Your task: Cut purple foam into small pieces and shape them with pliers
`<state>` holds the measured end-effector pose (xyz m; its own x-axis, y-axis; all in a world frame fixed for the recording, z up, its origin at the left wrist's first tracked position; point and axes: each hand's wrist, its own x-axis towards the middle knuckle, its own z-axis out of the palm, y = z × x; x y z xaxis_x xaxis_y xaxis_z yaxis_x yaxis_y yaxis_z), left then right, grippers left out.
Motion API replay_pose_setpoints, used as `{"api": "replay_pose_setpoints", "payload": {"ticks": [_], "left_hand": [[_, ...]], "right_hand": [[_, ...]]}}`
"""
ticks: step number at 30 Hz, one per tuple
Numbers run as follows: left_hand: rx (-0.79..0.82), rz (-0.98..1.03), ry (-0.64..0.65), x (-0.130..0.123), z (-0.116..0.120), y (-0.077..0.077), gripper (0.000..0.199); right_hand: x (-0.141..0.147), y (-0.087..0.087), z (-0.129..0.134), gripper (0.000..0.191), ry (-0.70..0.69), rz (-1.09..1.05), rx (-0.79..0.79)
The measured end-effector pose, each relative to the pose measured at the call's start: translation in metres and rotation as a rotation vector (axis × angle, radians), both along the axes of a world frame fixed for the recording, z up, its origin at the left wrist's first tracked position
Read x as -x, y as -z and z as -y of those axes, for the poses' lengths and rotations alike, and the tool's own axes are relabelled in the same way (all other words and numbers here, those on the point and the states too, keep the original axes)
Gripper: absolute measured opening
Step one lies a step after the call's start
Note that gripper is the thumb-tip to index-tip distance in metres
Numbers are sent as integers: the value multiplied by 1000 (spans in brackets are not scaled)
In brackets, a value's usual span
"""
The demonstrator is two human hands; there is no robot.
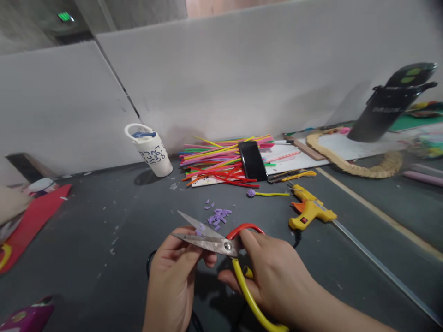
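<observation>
Scissors [227, 246] with one red and one yellow handle are held in my right hand [277, 267], their blades spread apart and pointing left. My left hand [176, 272] is closed in a pinch at the blades, on a small purple piece [200, 229] that shows between them. Several cut purple bits [218, 217] lie on the dark table [104, 221] just beyond the blades. Farther back lies a yellow stem [272, 194] with a purple ball [251, 193] at its left end.
A yellow glue gun [309, 210] lies at the right with a clear stick behind it. Colourful pipe cleaners [211, 159] and a black phone [253, 160] are at the back. A white cup [152, 152] stands back left, a black container [384, 110] back right. Red sheet [38, 221] lies left.
</observation>
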<state>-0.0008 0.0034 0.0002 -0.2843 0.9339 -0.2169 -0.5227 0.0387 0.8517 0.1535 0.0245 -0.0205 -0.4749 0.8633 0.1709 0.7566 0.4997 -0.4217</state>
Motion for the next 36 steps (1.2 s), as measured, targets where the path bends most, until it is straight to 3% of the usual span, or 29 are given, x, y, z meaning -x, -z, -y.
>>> {"api": "replay_pose_setpoints", "payload": {"ticks": [13,36], "left_hand": [[-5,-34,7,-1,0,2,13],[-27,-67,50,1,-1,1,6]], "right_hand": [[1,-1,2,42,-3,22,52],[4,3,3,41,12,74,-37]]}}
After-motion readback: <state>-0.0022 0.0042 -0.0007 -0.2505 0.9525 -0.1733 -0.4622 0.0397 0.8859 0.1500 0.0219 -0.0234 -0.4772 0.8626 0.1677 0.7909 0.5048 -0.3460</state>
